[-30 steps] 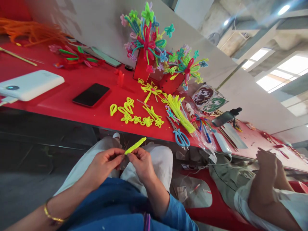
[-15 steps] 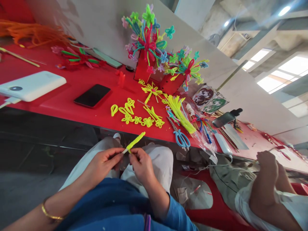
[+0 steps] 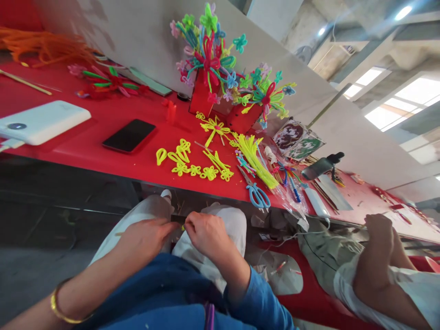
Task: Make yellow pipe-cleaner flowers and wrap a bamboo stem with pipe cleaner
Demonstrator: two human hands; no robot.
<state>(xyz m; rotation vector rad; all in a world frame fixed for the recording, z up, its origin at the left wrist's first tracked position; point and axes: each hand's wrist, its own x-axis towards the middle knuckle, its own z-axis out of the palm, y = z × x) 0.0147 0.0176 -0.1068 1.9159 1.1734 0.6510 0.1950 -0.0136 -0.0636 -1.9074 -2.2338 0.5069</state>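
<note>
Over my lap, my left hand (image 3: 144,238) is closed around a thin pale stick (image 3: 118,234), whose end pokes out beyond the back of the hand. A small bit of yellow pipe cleaner (image 3: 183,227) shows between my two hands; the rest is hidden by the fingers. My right hand (image 3: 208,234) is beside it, fingers pinched at that yellow bit. On the red table ahead lie yellow pipe-cleaner flowers (image 3: 209,173), a yellow loop (image 3: 161,156) and a bundle of yellow pipe cleaners (image 3: 257,160). Blue-handled scissors (image 3: 257,195) rest at the table edge.
A black phone (image 3: 129,135) and a white power bank (image 3: 44,121) lie on the red table (image 3: 79,151). Two red pots (image 3: 244,117) of colourful pipe-cleaner flowers stand against the grey partition (image 3: 137,41). At right, another person's hand (image 3: 378,231) is near the table edge.
My hands have turned over and the right hand's knuckles now face up. The yellow-wrapped stick that pointed forward between them is now mostly hidden, its pale end out to the left.
</note>
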